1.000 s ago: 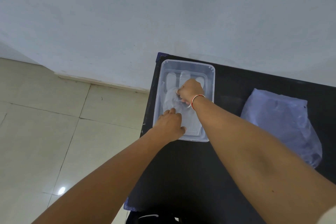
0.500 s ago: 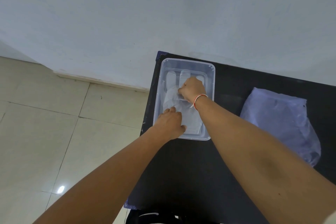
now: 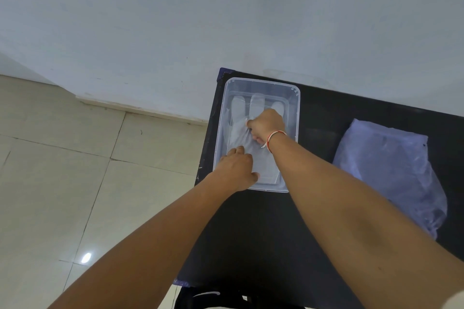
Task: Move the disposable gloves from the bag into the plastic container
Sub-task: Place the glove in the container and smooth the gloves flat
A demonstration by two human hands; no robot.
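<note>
both hands press gloves [image 3: 241, 133] (clear) inside the container [image 3: 297, 118].

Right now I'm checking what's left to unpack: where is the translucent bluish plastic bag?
The translucent bluish plastic bag lies on the black table at the right of the head view, right of the clear rectangular plastic container, apart from both hands.

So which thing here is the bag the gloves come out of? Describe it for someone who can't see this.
Start at the black table against the pale wall. On its left end sits a clear plastic container with both hands inside; the bag lies to its right, apart from it. It is soft, crinkled and bluish-translucent, where the container is rigid and rectangular.
</note>
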